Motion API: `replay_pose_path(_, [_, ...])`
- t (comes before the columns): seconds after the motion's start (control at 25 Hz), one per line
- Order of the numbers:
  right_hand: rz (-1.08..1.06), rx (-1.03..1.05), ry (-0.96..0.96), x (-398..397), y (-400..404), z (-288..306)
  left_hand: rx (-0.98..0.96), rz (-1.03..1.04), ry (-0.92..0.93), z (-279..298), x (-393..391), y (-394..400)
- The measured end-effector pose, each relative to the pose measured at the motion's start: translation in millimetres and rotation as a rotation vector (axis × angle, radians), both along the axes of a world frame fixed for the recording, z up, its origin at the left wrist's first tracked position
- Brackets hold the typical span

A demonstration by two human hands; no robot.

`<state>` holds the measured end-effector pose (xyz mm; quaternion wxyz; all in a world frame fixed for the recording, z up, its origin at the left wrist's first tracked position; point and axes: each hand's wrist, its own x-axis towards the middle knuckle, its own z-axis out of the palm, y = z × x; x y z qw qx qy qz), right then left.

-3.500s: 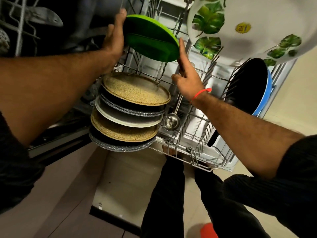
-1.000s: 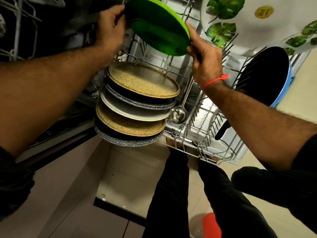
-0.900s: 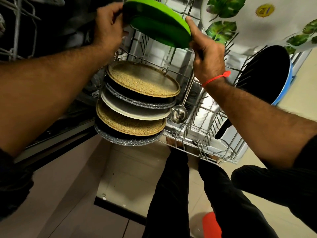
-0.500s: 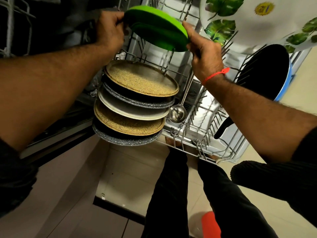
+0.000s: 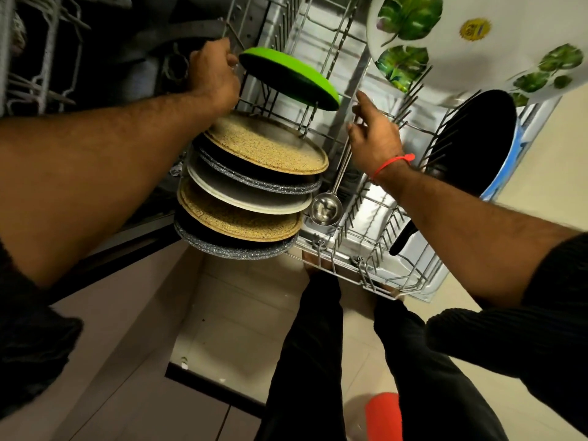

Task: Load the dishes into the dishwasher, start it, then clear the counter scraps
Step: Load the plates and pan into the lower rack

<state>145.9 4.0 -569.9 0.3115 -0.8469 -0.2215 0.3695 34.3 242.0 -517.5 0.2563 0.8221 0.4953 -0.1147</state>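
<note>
- loading is well along: five plates (image 5: 254,183) stand in the lower rack (image 5: 366,275) at frame centre, with a ladle (image 5: 324,207), black pan (image 5: 477,144) and leaf-print plate (image 5: 461,43) also racked.
- green plate (image 5: 288,78), smooth, dark-faced, sits in the tines, upper centre.
- my left hand (image 5: 211,74) has fingers curled at its rim; can't tell if they're gripping.
- my right hand (image 5: 374,138) is off it, fingers apart.
- left to do: start the machine, clear scraps.
- plates: speckled tan, grey-flecked black, plain white.

Five plates (image 5: 254,189) are stood in a row in the left part of the pulled-out dishwasher rack (image 5: 375,275). A further plate (image 5: 292,78) is set on the tines beyond them. A ladle (image 5: 326,206) is laid just right of the row. A frying pan (image 5: 477,144) is propped at the right side, with a large tray (image 5: 477,43) beyond it.
</note>
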Motion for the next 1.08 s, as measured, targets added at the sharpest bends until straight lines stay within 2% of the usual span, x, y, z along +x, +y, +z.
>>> replay_pose_path(0.16, [-0.006, 0.04, 0.034, 0.3, -21.5, 36.4, 0.038, 0.166, -0.184, 32.7, -19.9, -28.4])
replay_pose_path(0.24, [0.004, 0.055, 0.042, -0.5, -28.9, 62.8, 0.101, 0.16, -0.233, 61.1, -36.9, -52.1])
replay_pose_path(0.36, [-0.004, 0.075, 0.07, -5.7, -39.1, 110.4, 0.068, 0.144, -0.317, 109.3, -64.6, -97.1])
replay_pose_path(0.6, [0.138, 0.118, 0.177, -42.4, -65.9, 248.0, -0.025, 0.364, -0.399, 228.2, -119.9, -195.1])
replay_pose_path(0.8, [0.304, 0.134, 0.263, -94.3, -88.3, 373.7, 0.085, 0.452, -0.483, 346.4, -178.1, -276.1])
replay_pose_path(1.08, [0.732, 0.261, 0.207, -212.2, -65.2, 460.3, 0.423, 0.686, -0.549, 428.2, -309.8, -317.1])
